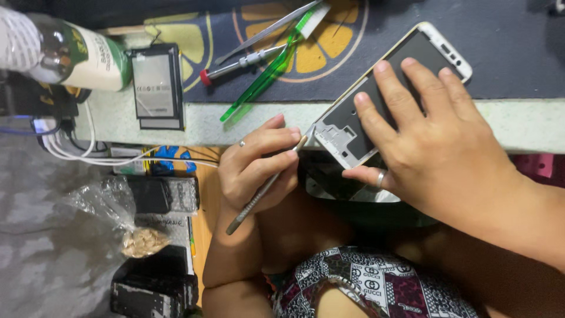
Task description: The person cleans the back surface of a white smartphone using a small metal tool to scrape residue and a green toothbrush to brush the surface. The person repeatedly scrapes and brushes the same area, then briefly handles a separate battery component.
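A person's right hand [429, 147] pressed flat, fingers spread, on an opened white-framed phone [376, 97] at the worktable's [518, 118] edge, while the left hand [259, 168] gripped a thin metal pry tool [265, 185], its tip at the phone's lower corner.

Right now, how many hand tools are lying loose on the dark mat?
3: metal tweezers at the top, a red-tipped screwdriver below them, and a green plastic pry tool crossing both. Others may lie outside the frame.
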